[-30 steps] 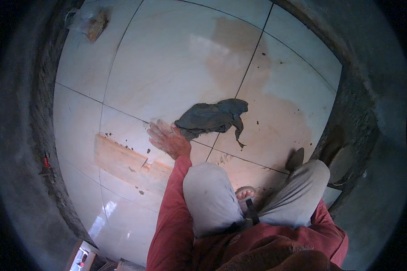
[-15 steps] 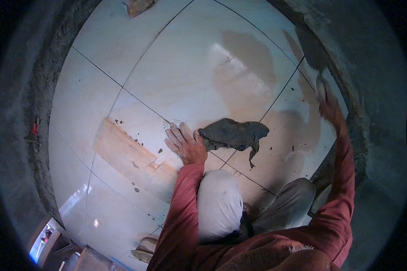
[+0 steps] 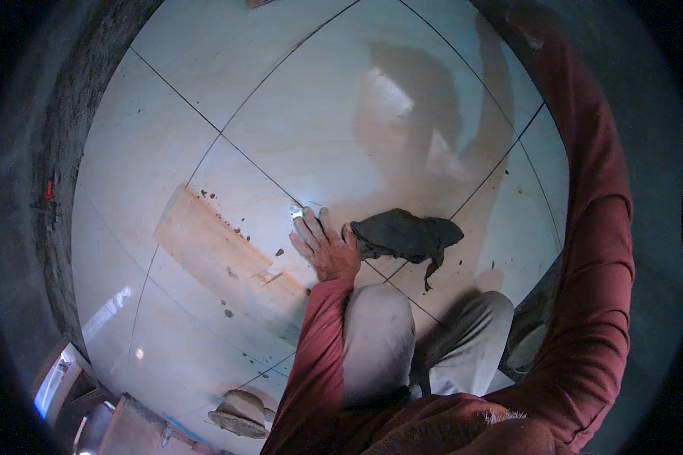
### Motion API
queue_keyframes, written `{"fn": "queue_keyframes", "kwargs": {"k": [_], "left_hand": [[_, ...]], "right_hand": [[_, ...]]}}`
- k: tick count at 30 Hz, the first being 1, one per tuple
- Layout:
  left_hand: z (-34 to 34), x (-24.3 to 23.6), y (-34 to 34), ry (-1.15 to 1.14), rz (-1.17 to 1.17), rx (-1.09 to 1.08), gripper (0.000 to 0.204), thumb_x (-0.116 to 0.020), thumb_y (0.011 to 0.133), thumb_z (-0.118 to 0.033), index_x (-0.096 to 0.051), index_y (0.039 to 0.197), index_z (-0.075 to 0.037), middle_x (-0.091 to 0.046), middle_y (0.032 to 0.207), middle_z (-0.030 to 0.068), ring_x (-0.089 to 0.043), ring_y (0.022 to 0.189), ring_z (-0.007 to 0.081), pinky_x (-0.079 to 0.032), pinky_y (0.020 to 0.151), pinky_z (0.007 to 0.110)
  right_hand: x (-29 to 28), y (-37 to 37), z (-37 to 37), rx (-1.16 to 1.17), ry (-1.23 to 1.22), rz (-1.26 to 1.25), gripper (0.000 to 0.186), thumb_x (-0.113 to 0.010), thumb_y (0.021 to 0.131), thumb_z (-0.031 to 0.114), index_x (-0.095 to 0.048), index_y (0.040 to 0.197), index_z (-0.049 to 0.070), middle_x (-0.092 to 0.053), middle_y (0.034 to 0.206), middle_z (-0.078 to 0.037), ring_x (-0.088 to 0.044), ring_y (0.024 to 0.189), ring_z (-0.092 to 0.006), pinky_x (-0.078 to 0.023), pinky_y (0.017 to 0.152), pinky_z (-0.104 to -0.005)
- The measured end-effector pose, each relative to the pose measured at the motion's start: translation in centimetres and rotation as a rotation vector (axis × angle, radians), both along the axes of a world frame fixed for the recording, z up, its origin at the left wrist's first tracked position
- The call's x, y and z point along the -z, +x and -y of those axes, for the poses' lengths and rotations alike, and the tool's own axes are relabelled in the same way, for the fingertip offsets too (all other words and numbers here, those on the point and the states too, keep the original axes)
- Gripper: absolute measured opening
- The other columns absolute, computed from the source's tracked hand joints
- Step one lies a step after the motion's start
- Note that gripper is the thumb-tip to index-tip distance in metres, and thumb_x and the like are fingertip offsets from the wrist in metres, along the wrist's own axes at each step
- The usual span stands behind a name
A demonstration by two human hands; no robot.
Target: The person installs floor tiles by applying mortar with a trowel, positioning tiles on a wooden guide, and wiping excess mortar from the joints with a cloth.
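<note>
My left hand [image 3: 326, 249] lies flat on the pale floor tile [image 3: 296, 144] with its fingers spread. Its thumb rests against a crumpled dark grey cloth [image 3: 406, 235], which lies across the tile joints. Far off to the right, my right hand [image 3: 535, 24] is stretched up to the tile's edge, by the rough grey wall. It is dim and smeared there, so its fingers and anything in them cannot be made out.
A rectangular wooden board or orange-stained patch [image 3: 220, 246] with dark crumbs lies left of my left hand. My knees [image 3: 379, 337] are close below the cloth. A shoe [image 3: 239, 413] shows at lower left. The grey wall [image 3: 653, 227] rises along the right.
My right hand has reached farther up and away along the right wall, its arm now stretched out. The left hand stays flat beside the cloth. The view has shifted slightly.
</note>
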State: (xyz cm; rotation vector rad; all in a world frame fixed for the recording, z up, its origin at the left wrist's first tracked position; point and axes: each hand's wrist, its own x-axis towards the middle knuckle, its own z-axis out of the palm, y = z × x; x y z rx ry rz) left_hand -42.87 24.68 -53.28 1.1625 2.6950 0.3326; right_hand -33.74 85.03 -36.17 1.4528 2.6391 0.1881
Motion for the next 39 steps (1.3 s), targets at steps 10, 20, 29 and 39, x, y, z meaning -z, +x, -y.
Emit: {"fn": "queue_keyframes", "kwargs": {"k": [10, 20, 29, 39], "left_hand": [[0.6, -0.4, -0.6, -0.053, 0.076, -0.025, 0.066, -0.058, 0.101, -0.034, -0.036, 0.153, 0.000, -0.023, 0.164, 0.0278, -0.013, 0.154, 0.0499, -0.007, 0.121, 0.068], [0.4, -0.1, -0.3, 0.006, -0.016, 0.025, 0.066, -0.063, 0.098, -0.033, -0.040, 0.150, -0.001, -0.028, 0.162, 0.0276, -0.018, 0.152, 0.0515, -0.012, 0.120, 0.068], [1.1, -0.1, -0.5, -0.068, 0.014, 0.009, 0.072, -0.058, 0.100, -0.034, -0.031, 0.159, -0.003, -0.018, 0.169, 0.0230, -0.007, 0.156, 0.0497, -0.005, 0.122, 0.067], [0.7, -0.4, -0.7, -0.116, 0.041, 0.005, 0.069, -0.052, 0.103, -0.035, -0.027, 0.161, -0.004, -0.014, 0.169, 0.0245, -0.004, 0.156, 0.0489, -0.002, 0.122, 0.066]], "right_hand": [[13.6, 1.8, 3.1, -0.132, 0.152, 0.180, 0.036, -0.054, 0.099, 0.030, -0.070, 0.122, 0.008, -0.071, 0.119, -0.021, -0.069, 0.110, -0.0376, -0.055, 0.092, -0.0470], [8.4, 5.6, -2.4, -0.017, 0.069, -0.204, 0.036, -0.057, 0.094, 0.033, -0.073, 0.113, 0.007, -0.073, 0.110, -0.022, -0.070, 0.103, -0.0387, -0.053, 0.087, -0.0498], [8.7, 0.4, 2.4, -0.163, -0.057, 0.347, 0.040, -0.047, 0.101, 0.031, -0.068, 0.125, 0.007, -0.072, 0.117, -0.020, -0.069, 0.108, -0.0419, -0.053, 0.092, -0.0544], [2.7, 1.8, -1.6, -0.084, -0.084, 0.044, 0.037, -0.059, 0.095, 0.034, -0.074, 0.115, 0.007, -0.072, 0.115, -0.021, -0.068, 0.107, -0.0360, -0.052, 0.087, -0.0478]]}}
